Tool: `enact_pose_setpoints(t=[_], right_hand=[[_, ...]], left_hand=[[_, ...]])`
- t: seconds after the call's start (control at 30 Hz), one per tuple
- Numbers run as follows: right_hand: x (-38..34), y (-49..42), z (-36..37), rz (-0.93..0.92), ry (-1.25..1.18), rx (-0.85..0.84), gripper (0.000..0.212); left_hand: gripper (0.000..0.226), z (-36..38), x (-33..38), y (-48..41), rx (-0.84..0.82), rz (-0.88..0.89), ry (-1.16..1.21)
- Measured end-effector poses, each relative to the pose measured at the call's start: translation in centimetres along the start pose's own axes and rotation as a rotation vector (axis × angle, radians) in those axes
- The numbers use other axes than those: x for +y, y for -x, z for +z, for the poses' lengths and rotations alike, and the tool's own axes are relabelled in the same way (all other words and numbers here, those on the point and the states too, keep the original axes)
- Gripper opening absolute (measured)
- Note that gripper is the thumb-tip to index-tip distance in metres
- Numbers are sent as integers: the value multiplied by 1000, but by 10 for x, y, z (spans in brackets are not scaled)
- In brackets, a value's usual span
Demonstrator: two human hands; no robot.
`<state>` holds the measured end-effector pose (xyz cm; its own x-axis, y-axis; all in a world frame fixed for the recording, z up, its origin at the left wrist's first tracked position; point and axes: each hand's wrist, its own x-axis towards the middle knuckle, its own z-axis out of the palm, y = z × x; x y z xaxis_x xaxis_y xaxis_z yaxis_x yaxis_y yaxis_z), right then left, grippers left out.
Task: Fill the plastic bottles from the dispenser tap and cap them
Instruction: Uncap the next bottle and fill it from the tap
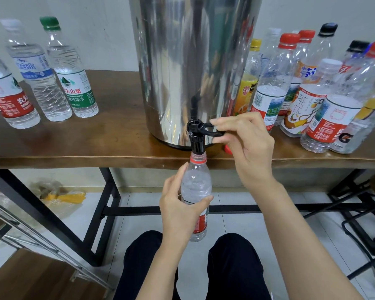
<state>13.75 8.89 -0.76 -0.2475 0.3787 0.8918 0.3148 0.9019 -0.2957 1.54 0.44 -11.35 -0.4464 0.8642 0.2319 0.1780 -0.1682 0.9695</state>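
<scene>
Dark-trousered knees [145, 256] sit at the bottom centre of the frame, and just above them the left hand [180, 211] is wrapped round the middle of a clear plastic bottle [196, 185], thumb across the front and fingers curled at its left side. The bottle has a red label and a red neck ring, is uncapped and upright, and hangs below the bench edge at centre frame with its mouth directly under the black tap [196, 137]. The right hand [247, 146] pinches the tap's lever [210, 128] between thumb and forefinger, the other fingers curled beneath. The tap juts from the foot of a shiny steel dispenser [193, 61] standing on the brown wooden bench [95, 139]. A red cap [227, 149] lies on the bench just behind the right hand. Three bottles [52, 79] stand in the upper left, and a crowded cluster of assorted bottles [312, 94] fills the upper right. Under the bench, a yellow bag [67, 197] lies on the tiled floor [236, 224] at lower left.
</scene>
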Motion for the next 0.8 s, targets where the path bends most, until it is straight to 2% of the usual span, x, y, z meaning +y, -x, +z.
enact_pose_setpoints(t=[0.17,0.37,0.53,0.6,0.67,0.73,0.8], right_hand=[[-11,-28,1,-29,45,-47,18],[-18,-60,24,180,-11,-125,25],[-21,-57,13,243,-101,-187,26],[-18,-56,1,203,-89,-231,32],[-12,-50,-13,211,-92,-167,31],[-5,-40,-28,297,-83,-17,20],[8,-29,-38,412,28,29,8]], left_hand=[[89,0,-1,1,4,3,0],[87,-2,2,2,-6,26,-32],[88,-3,3,0,-6,14,-22],[88,-3,2,0,-4,9,-8],[88,-3,2,0,-4,10,-4],[88,-3,1,0,-6,11,1],[87,-2,0,0,-9,9,5]])
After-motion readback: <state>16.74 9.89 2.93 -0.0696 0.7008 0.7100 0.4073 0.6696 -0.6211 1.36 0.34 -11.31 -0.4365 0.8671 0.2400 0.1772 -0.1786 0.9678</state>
